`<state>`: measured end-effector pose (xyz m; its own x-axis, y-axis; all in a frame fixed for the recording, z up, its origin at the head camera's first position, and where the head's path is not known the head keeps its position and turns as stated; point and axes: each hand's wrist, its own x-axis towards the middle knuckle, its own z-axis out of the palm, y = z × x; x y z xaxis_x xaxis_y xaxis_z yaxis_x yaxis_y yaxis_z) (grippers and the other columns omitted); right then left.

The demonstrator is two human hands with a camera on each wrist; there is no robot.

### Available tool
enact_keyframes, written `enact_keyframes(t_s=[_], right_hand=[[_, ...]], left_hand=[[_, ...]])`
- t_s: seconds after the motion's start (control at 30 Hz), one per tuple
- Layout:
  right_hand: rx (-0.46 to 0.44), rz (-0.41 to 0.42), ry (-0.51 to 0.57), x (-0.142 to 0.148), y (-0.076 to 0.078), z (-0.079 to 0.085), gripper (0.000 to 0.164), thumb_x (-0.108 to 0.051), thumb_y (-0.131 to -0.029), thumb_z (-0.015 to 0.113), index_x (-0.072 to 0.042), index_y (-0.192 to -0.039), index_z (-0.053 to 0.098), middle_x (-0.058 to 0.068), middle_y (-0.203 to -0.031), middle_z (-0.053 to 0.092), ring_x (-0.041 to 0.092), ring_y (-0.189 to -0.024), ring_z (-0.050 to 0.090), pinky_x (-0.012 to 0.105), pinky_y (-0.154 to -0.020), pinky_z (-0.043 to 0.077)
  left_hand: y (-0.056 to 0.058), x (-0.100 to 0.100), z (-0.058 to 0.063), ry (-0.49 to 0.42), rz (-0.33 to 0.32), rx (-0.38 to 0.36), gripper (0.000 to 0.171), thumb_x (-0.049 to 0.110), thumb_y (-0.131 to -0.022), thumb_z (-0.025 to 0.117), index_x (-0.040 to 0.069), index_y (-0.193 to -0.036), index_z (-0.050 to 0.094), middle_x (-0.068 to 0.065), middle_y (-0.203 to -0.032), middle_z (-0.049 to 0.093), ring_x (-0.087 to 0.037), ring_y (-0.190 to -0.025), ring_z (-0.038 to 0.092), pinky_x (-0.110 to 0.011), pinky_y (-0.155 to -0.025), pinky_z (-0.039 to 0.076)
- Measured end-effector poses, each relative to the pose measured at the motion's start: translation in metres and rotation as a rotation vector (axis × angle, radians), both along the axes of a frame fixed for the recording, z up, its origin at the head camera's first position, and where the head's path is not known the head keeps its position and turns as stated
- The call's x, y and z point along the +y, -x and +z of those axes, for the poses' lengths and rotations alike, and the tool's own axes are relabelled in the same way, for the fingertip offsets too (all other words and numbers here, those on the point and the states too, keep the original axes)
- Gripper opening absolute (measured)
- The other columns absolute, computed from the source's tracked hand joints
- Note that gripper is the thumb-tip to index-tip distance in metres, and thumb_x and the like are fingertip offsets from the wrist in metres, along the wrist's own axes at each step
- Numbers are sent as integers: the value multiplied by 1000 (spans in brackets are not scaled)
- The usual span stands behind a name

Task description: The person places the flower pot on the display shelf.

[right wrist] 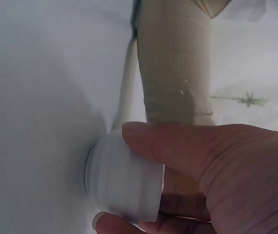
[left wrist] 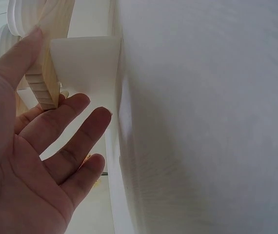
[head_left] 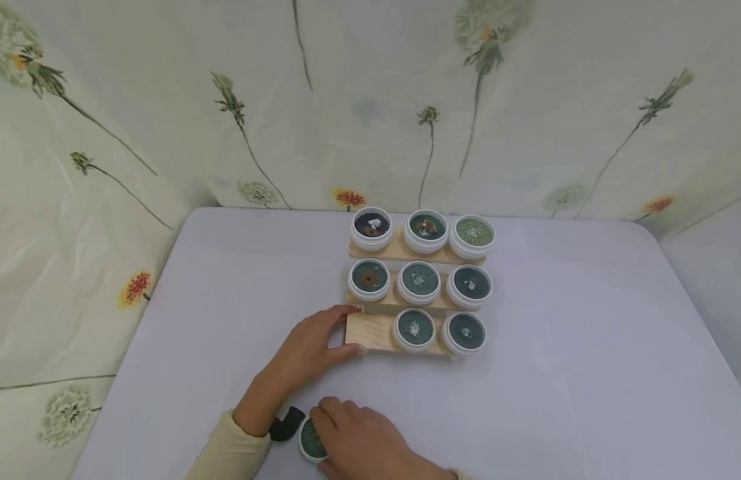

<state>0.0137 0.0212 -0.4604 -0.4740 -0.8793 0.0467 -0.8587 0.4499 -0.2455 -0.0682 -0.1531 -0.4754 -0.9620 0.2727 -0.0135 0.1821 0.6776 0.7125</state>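
A wooden three-tier stand (head_left: 370, 331) holds small white round jars with dark green tops. My left hand (head_left: 307, 347) pinches the left end of its front board between thumb and fingers. In the left wrist view the thumb lies along one face of that board (left wrist: 44, 87), and the lower fingers spread apart below it. Close to my body, my right hand (head_left: 367, 437) grips another white jar (head_left: 311, 440) with a green top, partly covered by the fingers. The right wrist view shows thumb and fingers around the jar's ribbed white side (right wrist: 124, 180).
Two jars stand on the front board, right of its bare left end; the middle and back tiers carry three each. A black band (head_left: 286, 425) shows by my left wrist. A white cloth (head_left: 562, 373) covers the table, with a flower-print sheet (head_left: 370, 133) behind.
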Motion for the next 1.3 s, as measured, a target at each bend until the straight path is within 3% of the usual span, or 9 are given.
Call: enact_keyframes(t_s=[0.1, 0.2, 0.33, 0.5, 0.6, 1.03, 1.3], right_hand=[[-48, -27, -48, 6, 2, 7, 61, -41, -88, 85, -7, -133, 63, 1, -122, 60, 4, -95, 59, 12, -71, 51], [-121, -112, -85, 14, 7, 19, 64, -40, -91, 83, -4, -139, 60, 5, -131, 59, 10, -107, 62, 20, -83, 56], [-112, -254, -15, 25, 17, 35, 68, -35, -92, 83, 2, -143, 56, 13, -139, 58, 21, -119, 63, 33, -94, 58], [77, -352, 149, 32, 35, 47, 70, -29, -84, 90, 5, -137, 59, 16, -128, 61, 25, -108, 69, 35, -85, 61], [126, -397, 189, 31, 43, 51, 69, -26, -82, 91, 6, -134, 60, 17, -124, 60, 27, -102, 70, 35, -81, 62], [148, -498, 205, 19, 55, 57, 63, -19, -82, 91, 11, -128, 60, 18, -113, 58, 26, -90, 68, 37, -73, 61], [75, -595, 152, 11, 61, 62, 65, -13, -82, 91, 11, -132, 58, 21, -118, 59, 32, -83, 72, 40, -63, 62]], left_hand=[[0, 0, 0, 4, -1, 0, 66, 40, -90, 84, 18, -146, 58, 0, -142, 64, -22, -134, 58, -46, -112, 46], [0, 0, 1, 13, -5, 3, 67, 40, -90, 84, 18, -147, 57, -1, -143, 64, -23, -135, 58, -47, -112, 46], [0, 0, 1, 26, -7, 12, 67, 38, -90, 85, 17, -147, 57, -1, -144, 63, -22, -135, 57, -45, -114, 44], [0, 1, 2, 40, -6, 35, 64, 28, -88, 87, 14, -145, 59, -3, -143, 64, -23, -136, 57, -44, -114, 44], [0, 1, 2, 37, -3, 25, 64, 24, -88, 88, 14, -145, 60, -2, -143, 64, -23, -136, 57, -45, -114, 44], [0, 1, 1, 32, -20, 51, 61, 20, -88, 88, 12, -142, 61, -2, -139, 67, -24, -132, 59, -46, -113, 45], [0, 0, 0, 8, -20, 52, 62, 22, -88, 88, 12, -143, 61, -1, -138, 67, -23, -132, 60, -46, -111, 47]])
